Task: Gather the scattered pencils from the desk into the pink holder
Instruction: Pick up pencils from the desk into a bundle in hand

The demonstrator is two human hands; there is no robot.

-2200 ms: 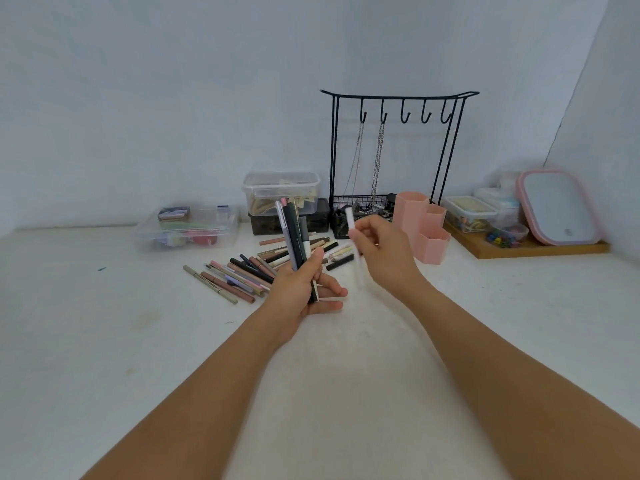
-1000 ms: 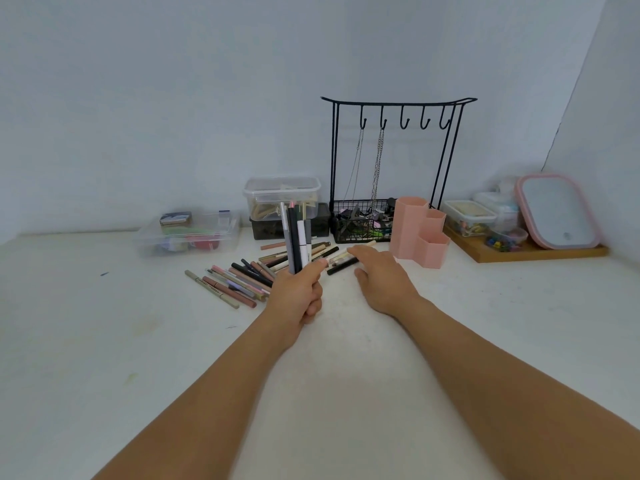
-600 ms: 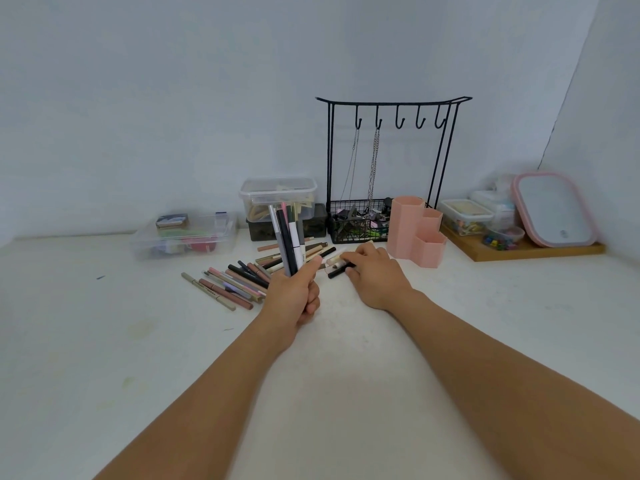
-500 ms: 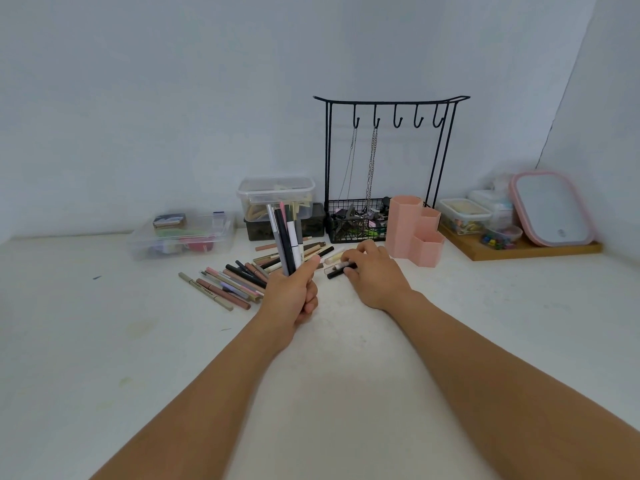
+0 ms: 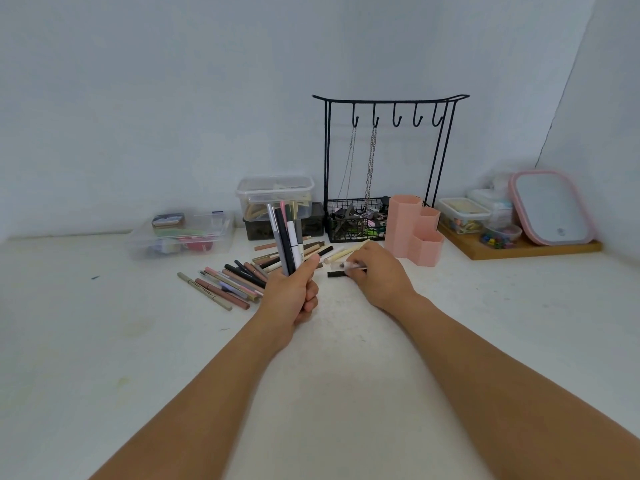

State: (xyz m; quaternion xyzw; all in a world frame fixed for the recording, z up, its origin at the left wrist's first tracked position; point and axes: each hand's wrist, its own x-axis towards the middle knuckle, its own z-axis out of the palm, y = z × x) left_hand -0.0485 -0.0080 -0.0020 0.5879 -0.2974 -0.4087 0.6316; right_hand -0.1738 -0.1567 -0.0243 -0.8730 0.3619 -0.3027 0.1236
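Observation:
My left hand (image 5: 294, 294) grips an upright bundle of pencils (image 5: 285, 240), black, grey, white and pink, above the desk's middle. My right hand (image 5: 377, 273) rests low on the desk and pinches a pale pencil (image 5: 348, 265) among the loose ones; a short black pencil (image 5: 336, 274) lies just beside its fingers. Several more scattered pencils (image 5: 228, 280) lie to the left in a fan. The pink holder (image 5: 414, 233), with stepped hexagonal cups, stands just right of my right hand.
A black wire hook stand (image 5: 381, 168) with a basket is behind the holder. Clear plastic boxes (image 5: 180, 235) (image 5: 275, 195) sit at the back left. A wooden tray (image 5: 519, 245) with small containers and a pink-rimmed mirror (image 5: 550, 207) occupies the back right corner.
My right hand handed its white pencil to the left bundle, dropped to the desk and closed on a pale pencil among the loose ones. The left hand stays upright with the bundle.

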